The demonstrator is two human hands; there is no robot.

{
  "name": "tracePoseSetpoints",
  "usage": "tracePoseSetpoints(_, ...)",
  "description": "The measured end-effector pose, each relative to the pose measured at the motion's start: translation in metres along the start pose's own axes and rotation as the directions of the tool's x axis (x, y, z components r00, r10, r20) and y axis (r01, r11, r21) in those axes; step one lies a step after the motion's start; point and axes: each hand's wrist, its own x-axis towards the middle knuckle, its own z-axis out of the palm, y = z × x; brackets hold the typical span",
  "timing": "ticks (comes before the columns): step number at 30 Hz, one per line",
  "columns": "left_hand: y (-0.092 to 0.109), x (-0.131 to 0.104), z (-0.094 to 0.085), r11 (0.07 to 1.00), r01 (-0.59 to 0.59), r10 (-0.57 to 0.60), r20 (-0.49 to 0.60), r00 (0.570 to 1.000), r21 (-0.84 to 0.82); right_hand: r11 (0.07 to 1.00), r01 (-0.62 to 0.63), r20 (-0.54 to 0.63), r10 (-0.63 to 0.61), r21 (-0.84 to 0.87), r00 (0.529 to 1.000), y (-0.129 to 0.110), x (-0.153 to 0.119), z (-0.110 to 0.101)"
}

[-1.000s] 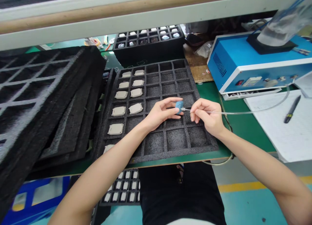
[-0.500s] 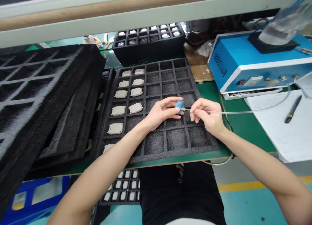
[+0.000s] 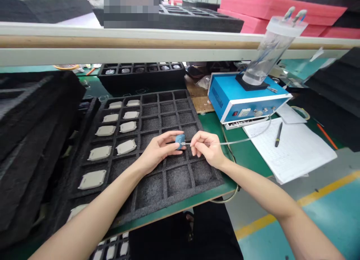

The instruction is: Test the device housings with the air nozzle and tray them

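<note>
A small blue rounded piece [image 3: 179, 140] is pinched between the thumb and fingers of my left hand [image 3: 160, 150]. My right hand [image 3: 208, 147] is closed on a thin clear tube [image 3: 239, 142], close to its narrow metallic-looking tip. That tip meets the right side of the blue piece; whether it goes inside I cannot tell. Both hands are above a black foam tray [image 3: 152, 185] divided into square pockets. Flat beige-grey cases [image 3: 100, 153] fill pockets in its left columns.
The tube runs to a blue control box [image 3: 225, 98] carrying a clear cylinder [image 3: 257, 65]. Papers [image 3: 295, 151] and a black pen [image 3: 278, 134] lie to the right. Stacked foam trays [image 3: 36, 151] crowd the left. A shelf rail [image 3: 168, 57] crosses above the bench.
My view has tilted up and turned right, bringing the shelf and more of the control box into sight. Both hands keep their hold, with the tube tip still at the blue piece.
</note>
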Motion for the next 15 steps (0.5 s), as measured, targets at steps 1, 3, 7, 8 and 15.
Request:
tracePoseSetpoints(1,0.0004,-0.0001,0.0003,1.0,0.003,-0.003,0.001,1.0,-0.001,1.0,-0.003,0.0,0.003,0.003,1.0,-0.0001,-0.0001,0.0002)
tracePoseSetpoints(3,0.0009,-0.0003,0.0007,1.0,0.006,-0.006,0.005,1.0,-0.005,1.0,-0.011,-0.001,0.011,0.008,1.0,-0.0003,-0.0003,0.0002)
tracePoseSetpoints(7,0.0011,-0.0006,0.0006,1.0,0.007,-0.007,-0.003,1.0,-0.001,1.0,-0.024,0.0,0.024,0.013,1.0,-0.001,-0.0001,0.0004)
tracePoseSetpoints(8,0.0011,-0.0006,0.0005,1.0,0.008,-0.008,-0.004,1.0,0.0,1.0,-0.026,0.0,0.026,0.014,1.0,-0.0011,0.0001,0.0005)
tracePoseSetpoints(15,-0.0004,0.0005,0.0003,1.0,0.007,-0.007,0.002,1.0,0.01,0.999,-0.03,0.0,0.03,0.017,1.0,-0.0008,0.0005,0.0008)
